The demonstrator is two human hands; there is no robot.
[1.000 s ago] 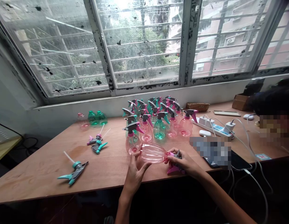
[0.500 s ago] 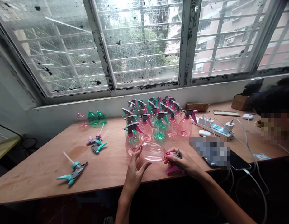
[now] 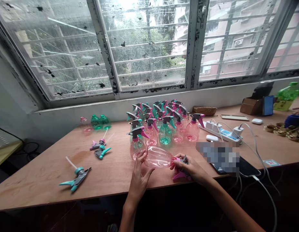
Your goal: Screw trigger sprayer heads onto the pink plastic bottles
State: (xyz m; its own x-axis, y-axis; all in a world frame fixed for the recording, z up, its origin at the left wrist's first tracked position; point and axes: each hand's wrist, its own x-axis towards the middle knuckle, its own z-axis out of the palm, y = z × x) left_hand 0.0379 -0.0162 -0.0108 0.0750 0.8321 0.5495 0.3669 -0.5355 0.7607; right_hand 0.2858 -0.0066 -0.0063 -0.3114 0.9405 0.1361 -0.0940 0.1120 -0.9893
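Note:
I hold a clear pink spray bottle lying sideways just above the wooden table, near its front edge. My left hand cups the bottle's base, fingers curled round it. My right hand grips the pink and grey trigger head at the bottle's neck. Right behind stands a cluster of several finished pink and green spray bottles.
Loose trigger heads lie at the left: a teal one near the front, two more further back. Three capless bottles stand by the wall. A power strip with cables, a phone and a cardboard box fill the right.
A person's head at the far right has left the view, uncovering a green bottle and small objects there. My hands and the bottle have barely moved.

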